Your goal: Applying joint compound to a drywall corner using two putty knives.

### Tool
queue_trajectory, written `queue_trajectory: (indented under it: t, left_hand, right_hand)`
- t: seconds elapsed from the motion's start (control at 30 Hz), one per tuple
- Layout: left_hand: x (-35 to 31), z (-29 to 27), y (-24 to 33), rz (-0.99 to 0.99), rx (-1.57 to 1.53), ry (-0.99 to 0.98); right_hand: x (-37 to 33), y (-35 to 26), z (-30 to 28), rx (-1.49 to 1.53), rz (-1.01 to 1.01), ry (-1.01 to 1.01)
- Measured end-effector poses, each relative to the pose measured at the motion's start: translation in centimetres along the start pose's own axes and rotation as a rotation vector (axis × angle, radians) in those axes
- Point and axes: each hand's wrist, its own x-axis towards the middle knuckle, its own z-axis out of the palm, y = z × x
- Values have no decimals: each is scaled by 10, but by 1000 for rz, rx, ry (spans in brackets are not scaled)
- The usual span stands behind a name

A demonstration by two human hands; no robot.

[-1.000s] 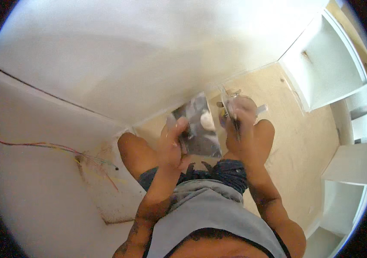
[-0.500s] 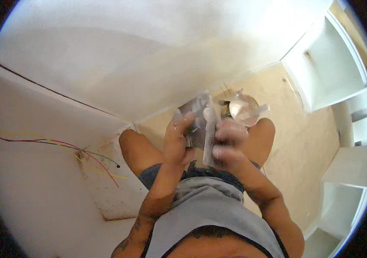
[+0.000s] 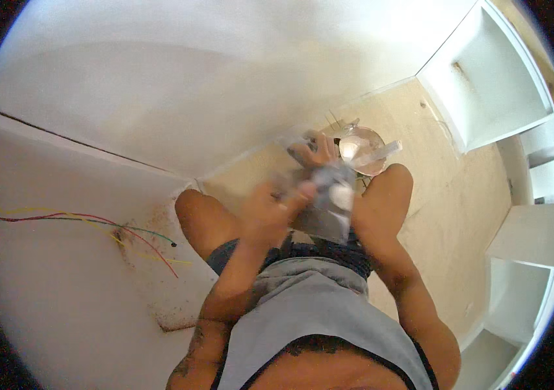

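Observation:
My left hand (image 3: 264,211), blurred by motion, is closed on a flat grey plastering blade (image 3: 325,221). A dab of white filler (image 3: 340,195) sits on that blade, in front of my body between my knees. Just beyond the blade is my right hand (image 3: 319,153), its fingers bent around a smeared greyish thing that I cannot make out. The blade hides part of that hand and wrist. Close to the right hand, on the floor, a round bowl (image 3: 371,170) contains whitish paste, with a pale flat strip (image 3: 384,152) lying across its rim.
A white wall (image 3: 179,84) rises ahead. Loose coloured wires (image 3: 69,213) hang at the left, by a stained pale panel (image 3: 160,286). White open shelving (image 3: 498,84) lines the right side of the tan floor (image 3: 439,208). My bare knees flank the work.
The right hand has moved up and away from me, past the left hand's blade. That blade has turned, and its face with the filler now shows. The view has shifted slightly.

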Motion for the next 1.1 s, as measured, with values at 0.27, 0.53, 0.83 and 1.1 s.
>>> queue_trajectory:
  t: [0.27, 0.53, 0.83, 1.1]
  left_hand:
    - [29, -12, -18, 62, -465, 58]
    - [26, -1, -16, -98, -722, -29]
    - [23, -1, -18, -93, -660, -48]
    - [22, -14, -51, 473, 314, 77]
  right_hand:
    - [-6, -12, -68, 1845, 925, 447]
    - [-11, -35, -88, 2177, 926, 583]
    - [-16, -54, -56, 946, -117, 662]
    - [-42, -30, -20, 581, 163, 87]
